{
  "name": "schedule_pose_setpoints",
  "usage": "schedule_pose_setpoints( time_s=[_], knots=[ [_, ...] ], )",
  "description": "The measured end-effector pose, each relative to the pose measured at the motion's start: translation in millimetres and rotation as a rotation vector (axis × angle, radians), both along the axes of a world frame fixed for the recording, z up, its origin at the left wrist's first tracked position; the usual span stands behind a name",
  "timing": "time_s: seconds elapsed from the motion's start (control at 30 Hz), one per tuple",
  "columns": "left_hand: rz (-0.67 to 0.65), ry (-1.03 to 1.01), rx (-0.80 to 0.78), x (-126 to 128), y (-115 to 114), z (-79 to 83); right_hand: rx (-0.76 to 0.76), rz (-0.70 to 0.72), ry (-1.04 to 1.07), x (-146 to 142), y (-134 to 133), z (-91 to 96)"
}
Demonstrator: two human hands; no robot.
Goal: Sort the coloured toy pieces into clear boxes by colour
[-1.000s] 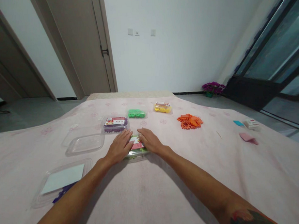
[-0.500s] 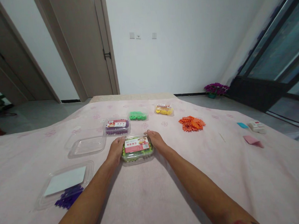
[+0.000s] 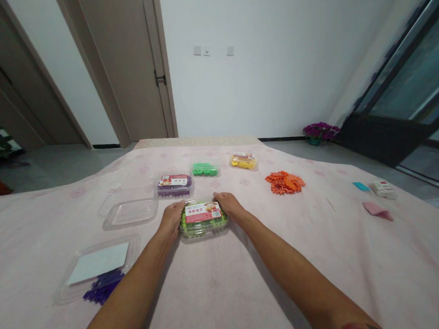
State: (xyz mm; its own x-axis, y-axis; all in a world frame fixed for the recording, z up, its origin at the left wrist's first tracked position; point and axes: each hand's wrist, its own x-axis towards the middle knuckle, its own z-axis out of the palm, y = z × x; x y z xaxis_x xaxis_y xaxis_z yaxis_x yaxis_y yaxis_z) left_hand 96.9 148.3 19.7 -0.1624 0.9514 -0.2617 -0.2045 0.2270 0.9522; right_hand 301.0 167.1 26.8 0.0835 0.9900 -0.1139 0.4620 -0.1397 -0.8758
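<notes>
Both of my hands grip a clear plastic clamshell box [image 3: 203, 221] with light-green pieces inside and a red-and-white label on its lid. My left hand [image 3: 173, 219] is closed on its left side, and my right hand [image 3: 228, 205] on its right side. The box's lid looks closed. Just behind it sits a similar box of purple pieces [image 3: 175, 186], also labelled. To the left lies an open clear container [image 3: 130, 214] with nothing in it.
Farther back are a container of green pieces [image 3: 205, 169] and a labelled box of yellow pieces [image 3: 243, 161]. Orange pieces [image 3: 285, 182] lie heaped to the right. Front left, a container holds a white card [image 3: 98, 263] beside dark purple pieces [image 3: 103, 287]. A pink cloth [image 3: 377, 211] lies far right.
The view has shifted slightly, so everything appears a little farther right. My hands keep the same hold on the box of light-green pieces.
</notes>
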Motion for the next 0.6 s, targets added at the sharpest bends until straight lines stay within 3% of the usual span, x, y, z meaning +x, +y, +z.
schedule_pose_setpoints(
  time_s=[0.3, 0.6],
  knots=[
    [0.047, -0.012, 0.031, 5.2, -3.3, 1.5, 0.032, -0.042, 0.062, -1.2, 5.7, -12.7],
    [-0.007, 0.011, 0.062, 0.5, -4.4, -1.2, 0.024, -0.051, 0.156, -0.7, 6.6, -17.2]
  ],
)
